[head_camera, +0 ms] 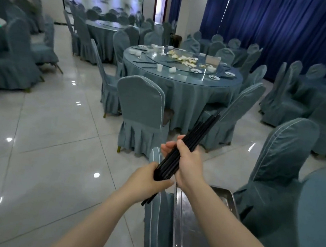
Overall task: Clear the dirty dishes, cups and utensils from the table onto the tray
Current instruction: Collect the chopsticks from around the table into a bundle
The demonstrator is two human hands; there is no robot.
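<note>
1. The long black chopsticks point(186, 146) look like smooth, slightly shiny plastic.
2. The rectangular steel tray point(193, 227) is dull brushed metal.
3. The pale floor tiles point(44, 151) are super glossy.
4. The round table point(181, 93) has matt blue-grey cloth and a glass top.

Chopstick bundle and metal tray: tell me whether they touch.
Apart. The head view shows both hands holding the chopstick bundle in the air, above and beyond the metal tray.
</note>
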